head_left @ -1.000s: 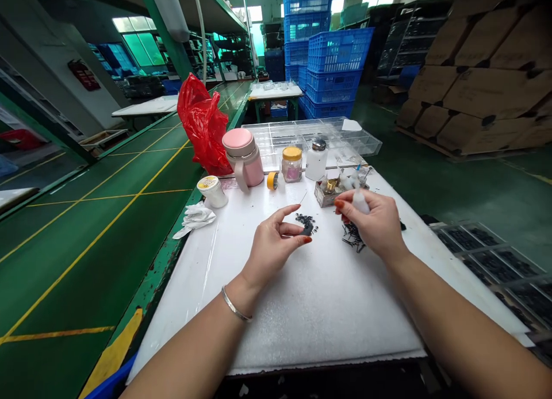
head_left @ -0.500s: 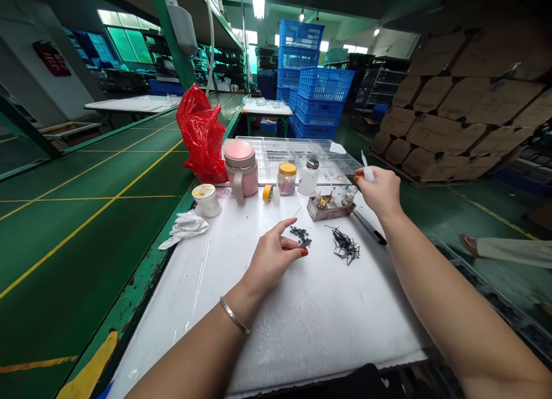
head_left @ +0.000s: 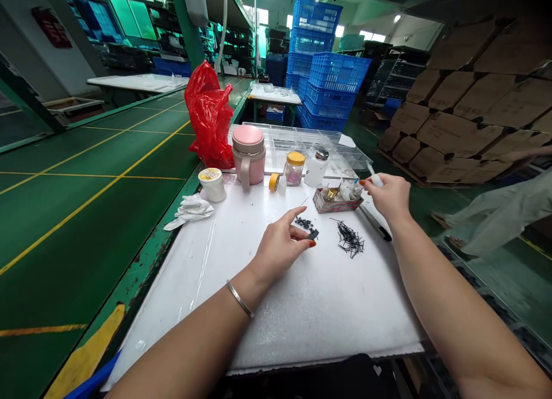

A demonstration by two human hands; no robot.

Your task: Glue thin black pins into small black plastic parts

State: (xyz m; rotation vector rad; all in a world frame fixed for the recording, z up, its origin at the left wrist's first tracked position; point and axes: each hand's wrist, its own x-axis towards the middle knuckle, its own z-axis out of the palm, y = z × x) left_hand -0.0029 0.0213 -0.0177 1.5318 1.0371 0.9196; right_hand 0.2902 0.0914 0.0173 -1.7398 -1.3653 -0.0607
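Between thumb and fingers, my left hand (head_left: 282, 241) pinches a small black part (head_left: 313, 235) just above the white table. Right by it lies a little heap of tiny black rings (head_left: 304, 223). My right hand (head_left: 390, 198) is raised at the table's right side, closed around a small white squeeze bottle (head_left: 376, 180) whose thin nozzle points up. Below and left of that hand stands a small box (head_left: 338, 204) crowded with little bottles. A pile of thin black pins (head_left: 351, 239) lies between the hands. A dark-handled tool (head_left: 382, 231) rests near the right edge.
At the back stand a pink mug (head_left: 249, 157), a yellow-lidded jar (head_left: 294, 169), a white bottle (head_left: 316, 169), yellow tape (head_left: 273, 182) and a clear divided tray (head_left: 302, 135). On the left are a white tub (head_left: 212, 186), gloves (head_left: 192, 210) and a red bag (head_left: 210, 114). A person (head_left: 504, 215) is at right.
My right hand has moved right and up from above the pins with the squeeze bottle, whose nozzle now points upward. My left hand keeps its pinch. A person has come into view at right.
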